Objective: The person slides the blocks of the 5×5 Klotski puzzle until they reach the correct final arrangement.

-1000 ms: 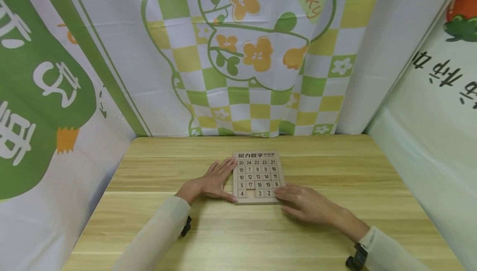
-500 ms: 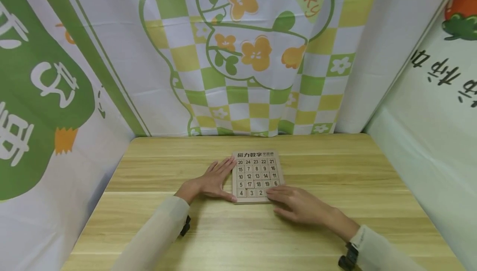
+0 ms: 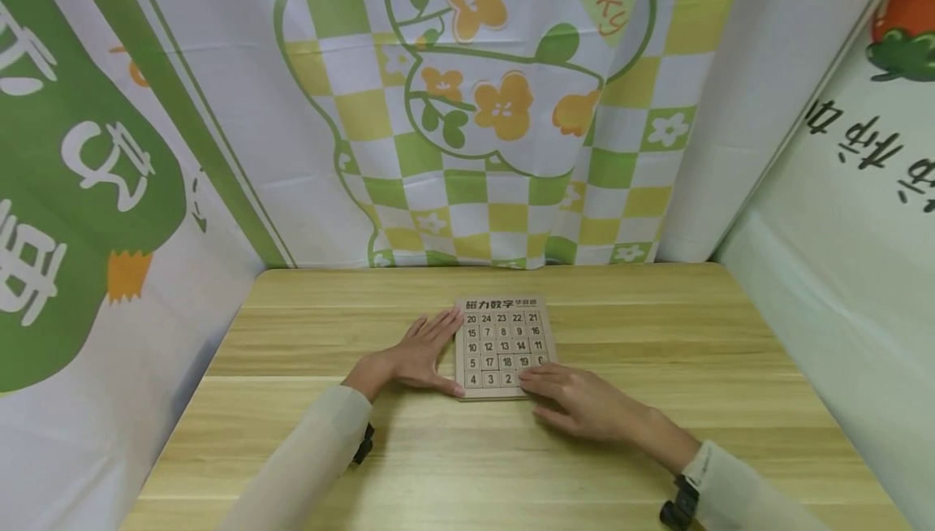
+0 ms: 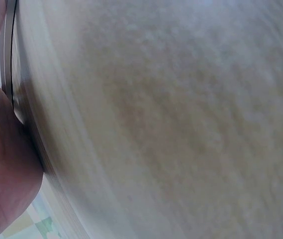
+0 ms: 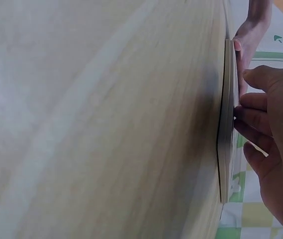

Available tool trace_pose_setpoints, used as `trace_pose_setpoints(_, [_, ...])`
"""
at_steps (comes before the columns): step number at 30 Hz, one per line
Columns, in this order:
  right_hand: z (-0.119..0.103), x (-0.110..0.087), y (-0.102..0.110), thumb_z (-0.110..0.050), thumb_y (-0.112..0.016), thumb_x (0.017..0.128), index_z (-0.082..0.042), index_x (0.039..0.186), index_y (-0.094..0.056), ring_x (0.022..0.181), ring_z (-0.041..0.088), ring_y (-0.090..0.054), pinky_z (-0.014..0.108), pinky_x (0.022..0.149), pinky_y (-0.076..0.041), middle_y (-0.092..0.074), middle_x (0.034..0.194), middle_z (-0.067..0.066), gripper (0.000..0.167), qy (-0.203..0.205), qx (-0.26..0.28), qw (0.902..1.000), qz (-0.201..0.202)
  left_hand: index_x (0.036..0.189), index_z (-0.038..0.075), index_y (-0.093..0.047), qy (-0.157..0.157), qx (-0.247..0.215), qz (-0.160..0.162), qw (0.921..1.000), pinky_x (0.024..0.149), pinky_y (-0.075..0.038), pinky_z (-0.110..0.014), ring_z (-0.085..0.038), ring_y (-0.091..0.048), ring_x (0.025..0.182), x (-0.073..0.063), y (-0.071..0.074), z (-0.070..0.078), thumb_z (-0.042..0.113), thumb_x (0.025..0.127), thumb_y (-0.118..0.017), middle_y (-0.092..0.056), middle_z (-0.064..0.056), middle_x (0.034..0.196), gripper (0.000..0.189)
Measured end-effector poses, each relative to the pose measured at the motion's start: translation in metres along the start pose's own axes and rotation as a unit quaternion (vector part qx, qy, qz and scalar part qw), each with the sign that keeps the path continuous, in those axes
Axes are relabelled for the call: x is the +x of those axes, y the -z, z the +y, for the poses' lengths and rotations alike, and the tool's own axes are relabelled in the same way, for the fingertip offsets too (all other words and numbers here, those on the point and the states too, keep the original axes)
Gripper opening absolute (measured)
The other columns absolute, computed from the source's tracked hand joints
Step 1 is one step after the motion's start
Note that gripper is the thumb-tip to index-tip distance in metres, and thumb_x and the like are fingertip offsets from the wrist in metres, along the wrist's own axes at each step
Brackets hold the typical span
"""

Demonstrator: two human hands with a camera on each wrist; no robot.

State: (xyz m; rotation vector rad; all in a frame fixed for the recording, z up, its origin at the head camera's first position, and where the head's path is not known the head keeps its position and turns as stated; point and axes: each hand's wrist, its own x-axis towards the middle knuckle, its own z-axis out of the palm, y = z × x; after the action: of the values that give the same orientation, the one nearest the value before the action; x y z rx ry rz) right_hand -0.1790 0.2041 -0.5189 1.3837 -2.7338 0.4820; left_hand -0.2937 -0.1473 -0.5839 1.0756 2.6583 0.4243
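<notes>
A wooden number sliding puzzle (image 3: 506, 393) lies flat on the table, its numbered tiles in rows under a printed heading. My left hand (image 3: 420, 356) rests along the puzzle's left side, fingers spread up the edge and thumb by the lower left corner. From the right, my right hand (image 3: 584, 401) lays its fingertips on the bottom row, just right of the 2 tile (image 3: 508, 379). Those fingers hide the lower right corner and part of the 6 tile. In the right wrist view the fingers (image 5: 253, 119), slightly bent, touch the face of the puzzle (image 5: 227, 124).
The wood-grain table (image 3: 329, 450) extends around the puzzle on all sides. Behind it hangs a green and yellow checked curtain (image 3: 467, 214), with printed cloth walls at left and right. A dark device (image 3: 682, 502) is strapped at the right wrist.
The 3 and 2 tiles have slid left along the bottom row, and the gap beside the 4 tile has closed. My right hand has moved left with them; the left hand has stayed put.
</notes>
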Motion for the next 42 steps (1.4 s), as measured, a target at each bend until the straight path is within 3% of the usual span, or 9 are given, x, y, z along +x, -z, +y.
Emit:
trace_pose_setpoints(19, [0.030, 0.008, 0.019, -0.032, -0.072, 0.102, 0.003, 0.147, -0.058, 0.142, 0.042, -0.053, 0.057, 0.118, -0.043, -0.056, 0.153, 0.023, 0.059, -0.056, -0.003, 0.9984, 0.012, 0.171, 0.020, 0.009, 0.005, -0.015, -0.006, 0.9999, 0.130, 0.008, -0.056, -0.022, 0.010, 0.164, -0.004, 0.004, 0.007, 0.099, 0.072, -0.057, 0.016, -0.002, 0.177, 0.143])
trace_pose_setpoints(27, [0.047, 0.017, 0.017, -0.033, -0.074, 0.100, 0.004, 0.148, -0.057, 0.139, 0.046, -0.054, 0.060, 0.116, -0.044, -0.055, 0.153, 0.025, 0.063, -0.064, -0.010, 0.9975, 0.026, 0.171, 0.021, 0.009, 0.005, -0.015, -0.007, 0.9999, 0.130, 0.008, -0.055, -0.022, 0.010, 0.164, -0.004, 0.005, 0.006, 0.097, 0.073, -0.060, 0.015, -0.002, 0.177, 0.142])
trace_pose_setpoints(42, [0.070, 0.032, 0.014, -0.035, -0.070, 0.103, 0.003, 0.154, -0.050, 0.148, 0.046, -0.044, 0.062, 0.121, -0.036, -0.046, 0.160, 0.026, 0.067, -0.104, 0.021, 0.9943, 0.011, 0.171, 0.020, 0.008, 0.001, -0.031, -0.005, 0.9995, 0.130, 0.009, -0.055, -0.022, 0.011, 0.164, -0.004, 0.006, 0.006, 0.097, 0.073, -0.060, 0.015, -0.002, 0.177, 0.142])
